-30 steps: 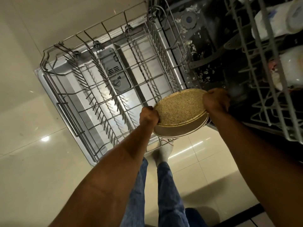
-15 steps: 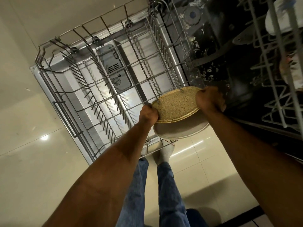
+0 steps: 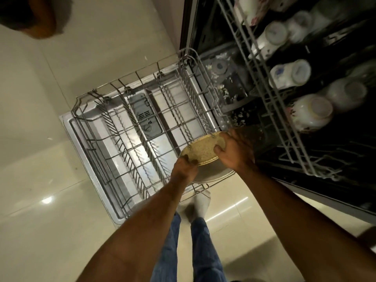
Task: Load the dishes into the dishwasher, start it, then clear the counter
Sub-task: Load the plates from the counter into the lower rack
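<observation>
I am at the loading step, standing over the pulled-out lower rack (image 3: 130,139), which rests on the open dishwasher door (image 3: 81,143). My left hand (image 3: 184,167) pinches the near edge of the speckled plate (image 3: 200,149), and my right hand (image 3: 237,153) curls over its far edge with the thumb on the face. The plate sits at the rack's near right corner, tilted among the tines, on top of a plainer plate (image 3: 211,174) that lies beneath it at the same corner. I cannot tell whether either plate is already seated between tines. Beyond the rack to the right, the upper rack (image 3: 270,102) carries upturned cups (image 3: 291,74). Next, I judge, the speckled plate must be stood on edge in a free slot of the rack, then the plain one beside it.
</observation>
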The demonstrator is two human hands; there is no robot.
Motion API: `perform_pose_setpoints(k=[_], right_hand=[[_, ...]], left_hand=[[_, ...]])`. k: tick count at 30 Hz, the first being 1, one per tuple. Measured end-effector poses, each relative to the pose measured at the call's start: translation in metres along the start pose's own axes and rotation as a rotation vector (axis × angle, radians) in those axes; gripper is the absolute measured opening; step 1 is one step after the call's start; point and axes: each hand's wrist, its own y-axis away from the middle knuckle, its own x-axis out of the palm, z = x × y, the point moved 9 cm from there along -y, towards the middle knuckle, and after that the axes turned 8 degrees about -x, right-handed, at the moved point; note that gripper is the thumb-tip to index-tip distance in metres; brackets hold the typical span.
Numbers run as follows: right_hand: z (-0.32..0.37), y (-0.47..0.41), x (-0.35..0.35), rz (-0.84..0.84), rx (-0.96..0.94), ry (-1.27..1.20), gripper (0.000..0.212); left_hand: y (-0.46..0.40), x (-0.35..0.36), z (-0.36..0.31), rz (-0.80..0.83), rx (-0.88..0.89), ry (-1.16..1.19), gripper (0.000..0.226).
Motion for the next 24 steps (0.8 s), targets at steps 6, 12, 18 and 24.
perform_pose_setpoints(k=[6, 12, 18, 24], right_hand=[[0.022, 0.027, -0.039, -0.021, -0.066, -0.009, 0.057], [0.048, 0.067, -0.093, -0.094, -0.077, -0.056, 0.063], [0.08, 0.113, -0.141, -0.103, -0.085, -0.119, 0.069], [0.105, 0.163, -0.186, -0.164, -0.143, -0.228, 0.07]], left_hand=[[0.043, -0.024, -0.036, -0.182, 0.296, -0.325, 0.045], [0.113, -0.06, -0.06, -0.288, 0.456, -0.63, 0.066], [0.194, -0.105, -0.075, -0.432, 0.559, -0.693, 0.07], [0.275, -0.14, -0.079, -0.558, 0.578, -0.703, 0.072]])
